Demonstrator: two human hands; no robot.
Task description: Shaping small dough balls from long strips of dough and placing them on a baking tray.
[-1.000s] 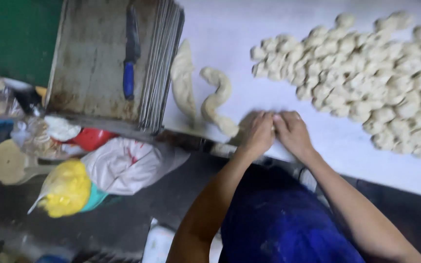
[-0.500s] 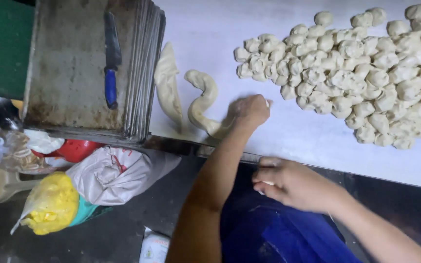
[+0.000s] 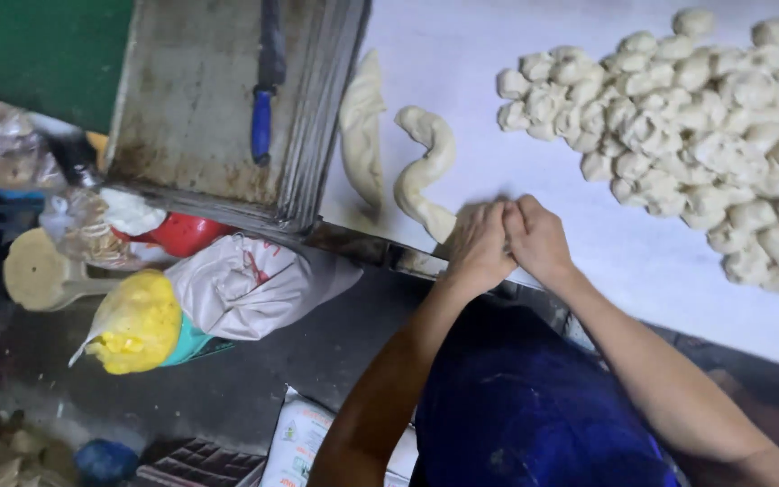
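My left hand (image 3: 478, 245) and my right hand (image 3: 539, 238) are pressed together at the near edge of the white table (image 3: 462, 81), fingers curled. They close on the near end of a twisted dough rope (image 3: 426, 167); the dough inside the fingers is hidden. A second, flatter dough strip (image 3: 362, 131) lies just left of the rope. A big heap of small dough pieces (image 3: 696, 126) covers the table to the right of my hands.
A stack of worn metal trays (image 3: 191, 126) sits left of the dough with a blue-handled knife (image 3: 266, 86) on top. Below the table are a white sack (image 3: 245, 284), a yellow bag (image 3: 137, 325) and a red bowl (image 3: 182, 233).
My right hand, which was drawn back near my body, has come forward to join my left hand at the rope's near end. The view has shifted slightly.
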